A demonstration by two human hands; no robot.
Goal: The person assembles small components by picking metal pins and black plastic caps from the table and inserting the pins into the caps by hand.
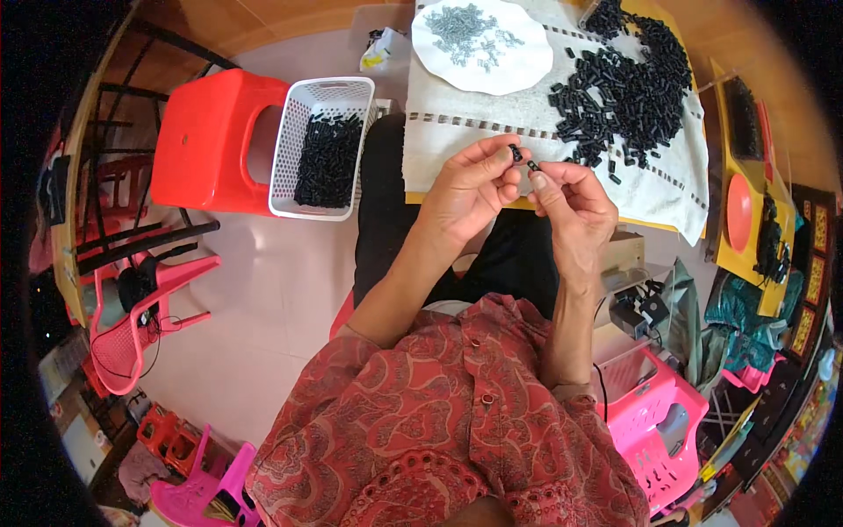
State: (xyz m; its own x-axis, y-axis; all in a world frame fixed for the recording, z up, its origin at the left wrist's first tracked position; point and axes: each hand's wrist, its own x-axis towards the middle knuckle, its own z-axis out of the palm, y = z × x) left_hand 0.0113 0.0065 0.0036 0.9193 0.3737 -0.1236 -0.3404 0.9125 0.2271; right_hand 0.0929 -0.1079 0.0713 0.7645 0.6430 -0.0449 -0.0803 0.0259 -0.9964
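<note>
My left hand [470,183] is closed in a pinch on a small black tube-shaped piece [515,153] at its fingertips. My right hand [577,204] pinches another tiny dark piece [532,166], with its thumb and forefinger near the first one. The two pieces look slightly apart. Both hands are above the near edge of a table with a white cloth [465,156]. Beyond the right hand lies a heap of short black tube-like pieces [615,101]. A white scalloped plate [527,75] farther back carries many small clear or silvery bits [461,31].
Left of my legs, a white perforated basket [278,176] holds many black pieces [329,162]. Beside it is a red plastic stool [202,140]. Pink chairs [132,325] stand at the left; another pink plastic seat [654,430] is close on my right. A yellow board [742,255] stands farther right.
</note>
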